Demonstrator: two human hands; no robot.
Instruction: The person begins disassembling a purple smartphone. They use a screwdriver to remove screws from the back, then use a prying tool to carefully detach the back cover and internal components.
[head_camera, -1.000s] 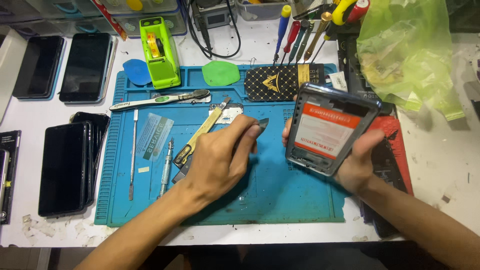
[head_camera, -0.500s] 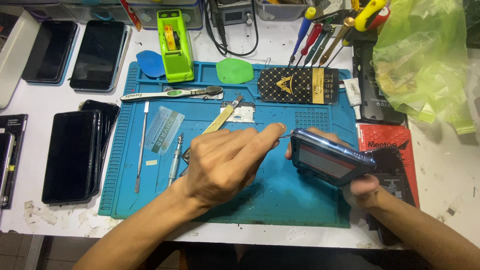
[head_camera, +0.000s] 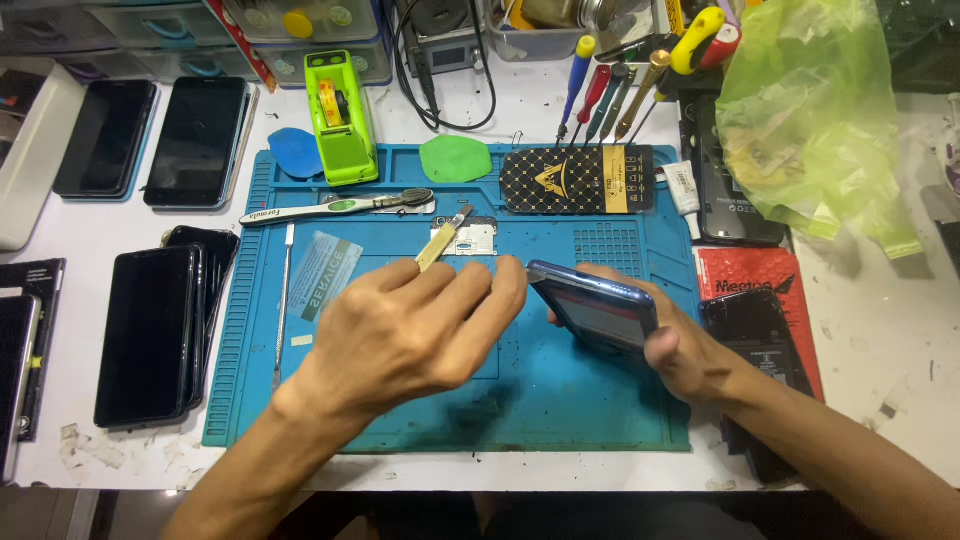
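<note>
My right hand (head_camera: 690, 355) grips a blue phone (head_camera: 595, 310), tilted almost edge-on over the blue work mat (head_camera: 560, 420). Its open side faces away and shows little. My left hand (head_camera: 410, 325) lies over the mat's middle with the fingers pinched together. Their tips touch the phone's upper left corner. Earlier frames show a thin pointed tool in those fingers; now they hide it. A yellow-handled blade tool (head_camera: 440, 242) sticks out from behind the left hand's knuckles.
On the mat lie a toothbrush (head_camera: 330, 207), a metal spudger (head_camera: 283, 300), a card (head_camera: 325, 272), a black patterned box (head_camera: 575, 180) and a green tape dispenser (head_camera: 340, 115). Black phones (head_camera: 150, 335) are stacked at left. Screwdrivers (head_camera: 600, 95) and a green plastic bag (head_camera: 810, 120) are behind.
My right hand has tipped the phone from facing me to nearly edge-on and lowered it toward the mat. My left hand's fingers have moved right to its corner.
</note>
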